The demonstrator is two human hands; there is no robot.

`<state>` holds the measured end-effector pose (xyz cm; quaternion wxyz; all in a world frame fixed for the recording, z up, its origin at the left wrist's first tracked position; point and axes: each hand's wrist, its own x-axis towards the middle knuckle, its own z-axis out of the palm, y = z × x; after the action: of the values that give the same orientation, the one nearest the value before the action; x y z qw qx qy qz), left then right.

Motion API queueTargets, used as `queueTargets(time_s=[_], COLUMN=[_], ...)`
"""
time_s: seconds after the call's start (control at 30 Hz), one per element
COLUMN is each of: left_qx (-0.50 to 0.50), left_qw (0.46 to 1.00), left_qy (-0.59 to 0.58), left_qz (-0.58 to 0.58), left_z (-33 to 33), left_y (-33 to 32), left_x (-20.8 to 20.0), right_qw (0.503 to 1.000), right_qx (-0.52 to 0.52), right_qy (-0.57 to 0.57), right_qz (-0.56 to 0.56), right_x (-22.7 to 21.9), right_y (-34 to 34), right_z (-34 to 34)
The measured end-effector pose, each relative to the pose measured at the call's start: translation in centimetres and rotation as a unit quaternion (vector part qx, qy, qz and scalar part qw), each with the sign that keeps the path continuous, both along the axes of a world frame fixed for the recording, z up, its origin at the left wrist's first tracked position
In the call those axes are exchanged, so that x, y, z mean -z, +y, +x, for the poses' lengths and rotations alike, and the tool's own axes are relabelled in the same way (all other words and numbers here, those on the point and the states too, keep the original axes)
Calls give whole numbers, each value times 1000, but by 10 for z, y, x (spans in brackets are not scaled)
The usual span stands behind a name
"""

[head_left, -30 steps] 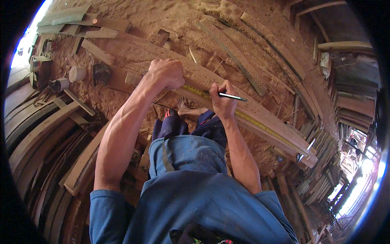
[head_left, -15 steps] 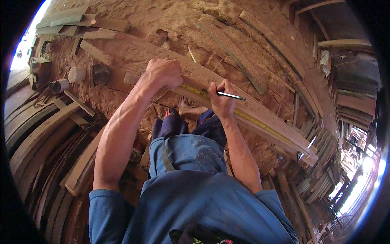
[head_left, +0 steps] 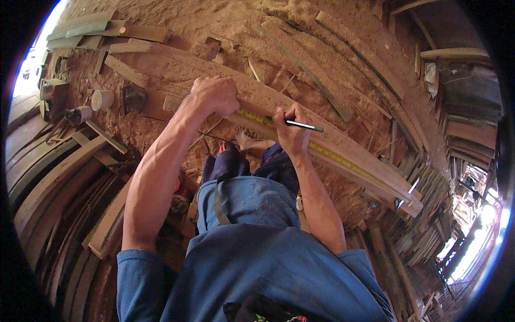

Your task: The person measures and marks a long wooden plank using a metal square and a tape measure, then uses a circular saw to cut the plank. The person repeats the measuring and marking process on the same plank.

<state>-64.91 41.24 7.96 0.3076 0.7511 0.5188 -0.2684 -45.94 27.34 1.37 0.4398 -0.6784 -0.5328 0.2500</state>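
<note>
A long wooden beam runs slantwise in front of me, from upper left to lower right. Along its near side stretches the yellow blade of a tape measure. My left hand is closed in a fist over the beam, at the spot where the blade comes out; any tape case inside it is hidden. Farther right, my right hand pinches a dark pen with its fingers against the beam beside the blade. The pen points right, and its other end is hidden by my fingers.
Stacked planks fill the left side. A white bucket and a dark container stand on the dusty ground. Loose boards lie beyond the beam, and more timber is piled at the right. My bare foot is below the beam.
Almost nothing differs. Both hands keep their places on the beam, and my right hand with the pen has shifted only very slightly left.
</note>
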Motion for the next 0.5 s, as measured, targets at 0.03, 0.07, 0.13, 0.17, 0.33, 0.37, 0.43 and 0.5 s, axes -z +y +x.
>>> queueTargets(time_s=[0.03,0.07,0.13,0.17,0.33,0.37,0.43,0.5], left_qx=[3,6,4,-1,9,8,8,9], left_qw=[1000,1000,1000,1000,999,999,999,999], left_qy=[-2,-5,-14,-21,-25,-26,-26,-25], left_qz=[1,2,6,9,18,20,22,22], left_z=[0,0,0,-1,-3,-3,-3,-3], left_y=[0,0,0,-1,-1,-1,-1,-1], left_x=[0,0,0,0,0,1,2,3], right_qw=[1000,1000,1000,1000,998,998,999,1000], right_qx=[2,4,7,7,25,27,24,17], right_qy=[8,15,14,5,65,57,31,-4], right_qz=[-9,-18,-24,-21,-7,0,12,20], right_x=[0,0,1,2,6,6,4,3], right_y=[-1,-1,-2,-2,-3,-5,-6,-5], right_z=[0,1,2,2,0,1,2,3])
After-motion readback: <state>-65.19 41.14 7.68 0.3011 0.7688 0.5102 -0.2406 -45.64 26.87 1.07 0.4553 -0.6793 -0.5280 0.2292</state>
